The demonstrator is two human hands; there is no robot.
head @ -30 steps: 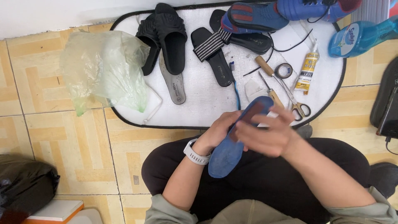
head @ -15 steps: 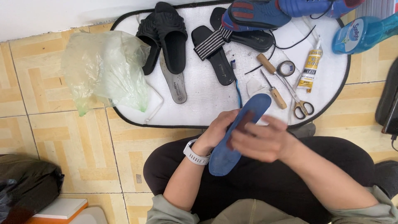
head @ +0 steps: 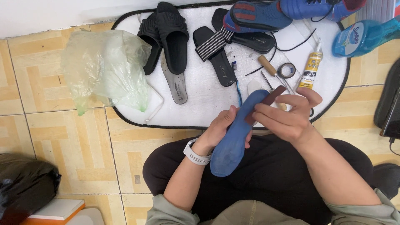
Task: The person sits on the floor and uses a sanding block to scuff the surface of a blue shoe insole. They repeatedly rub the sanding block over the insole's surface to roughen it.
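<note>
A blue shoe insole [head: 237, 133] is held over my lap by my left hand [head: 221, 129], which grips its left edge from underneath. My right hand [head: 287, 116] pinches a small dark brown strip [head: 266, 102] and presses it flat against the insole's upper end. A white watch sits on my left wrist. I sit cross-legged in black trousers on a tiled floor.
A white oval mat [head: 200, 104] ahead holds black sandals [head: 166, 37], a grey insole [head: 175, 83], a striped black slide [head: 216, 50], blue shoes [head: 266, 14], a glue bottle [head: 311, 66], a tape roll [head: 286, 70] and tools. A green plastic bag [head: 104, 71] lies left; a blue spray bottle [head: 366, 35] right.
My right hand has slid the brown strip up along the insole toward its far tip. The left hand keeps the insole in the same grip.
</note>
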